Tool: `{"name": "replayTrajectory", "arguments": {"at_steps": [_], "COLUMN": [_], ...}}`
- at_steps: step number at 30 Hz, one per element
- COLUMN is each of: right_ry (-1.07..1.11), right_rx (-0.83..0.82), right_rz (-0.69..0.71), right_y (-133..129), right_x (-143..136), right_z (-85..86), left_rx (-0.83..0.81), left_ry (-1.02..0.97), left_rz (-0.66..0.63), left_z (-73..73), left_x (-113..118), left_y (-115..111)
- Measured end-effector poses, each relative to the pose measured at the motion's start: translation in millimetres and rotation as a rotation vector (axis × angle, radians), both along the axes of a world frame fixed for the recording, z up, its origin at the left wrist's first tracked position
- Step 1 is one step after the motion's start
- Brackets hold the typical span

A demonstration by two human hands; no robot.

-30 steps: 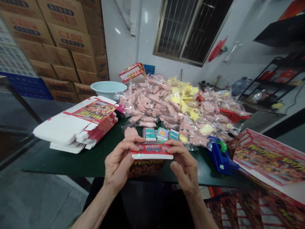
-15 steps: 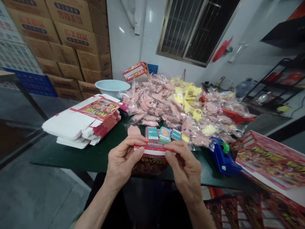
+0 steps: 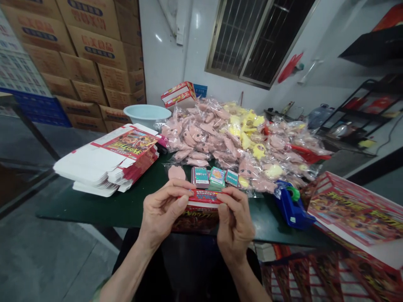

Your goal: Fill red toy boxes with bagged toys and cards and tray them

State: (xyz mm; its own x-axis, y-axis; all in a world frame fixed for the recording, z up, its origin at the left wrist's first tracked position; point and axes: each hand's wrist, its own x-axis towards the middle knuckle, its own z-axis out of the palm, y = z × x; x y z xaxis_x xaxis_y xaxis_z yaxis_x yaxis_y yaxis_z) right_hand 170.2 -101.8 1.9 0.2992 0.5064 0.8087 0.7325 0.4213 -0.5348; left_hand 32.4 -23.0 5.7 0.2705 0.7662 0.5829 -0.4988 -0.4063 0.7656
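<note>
A red printed box (image 3: 198, 216) stands upright at the front edge of the green table (image 3: 147, 201). My left hand (image 3: 163, 209) pinches the left end of its top flap between thumb and fingers. At the flap's right end, my right hand (image 3: 236, 218) has its bent fingers and thumb closed on the red edge. Just behind the box lie small stacks of cards (image 3: 200, 176) and a bagged pink plush piece (image 3: 176, 172). Farther back is a big heap of bagged pink and yellow plush toys (image 3: 201, 134).
Flattened boxes (image 3: 91, 163) are stacked at the left, beside a pale blue basin (image 3: 147, 113). A blue tape dispenser (image 3: 292, 209) stands on the right near printed boxes (image 3: 355, 214). Cartons (image 3: 103, 48) line the back left wall.
My right hand has moved slightly left and its fingers are more curled in at the flap. My left hand keeps almost the same place. The view has shifted a little.
</note>
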Motion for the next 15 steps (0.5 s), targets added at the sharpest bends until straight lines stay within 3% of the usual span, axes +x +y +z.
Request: {"name": "replayTrajectory", "arguments": {"at_steps": [5, 15], "right_ry": [-0.011, 0.029], "right_rx": [0.105, 0.124], "right_rz": [-0.066, 0.048], "right_y": [12, 16], "right_x": [-15, -10], "right_z": [-21.9, -25.3], "left_rx": [0.096, 0.348], "left_ry": [0.009, 0.317], "left_rz": [0.058, 0.225], "left_z": [-0.2, -1.2], "left_x": [3, -1], "left_y": [-6, 1]}}
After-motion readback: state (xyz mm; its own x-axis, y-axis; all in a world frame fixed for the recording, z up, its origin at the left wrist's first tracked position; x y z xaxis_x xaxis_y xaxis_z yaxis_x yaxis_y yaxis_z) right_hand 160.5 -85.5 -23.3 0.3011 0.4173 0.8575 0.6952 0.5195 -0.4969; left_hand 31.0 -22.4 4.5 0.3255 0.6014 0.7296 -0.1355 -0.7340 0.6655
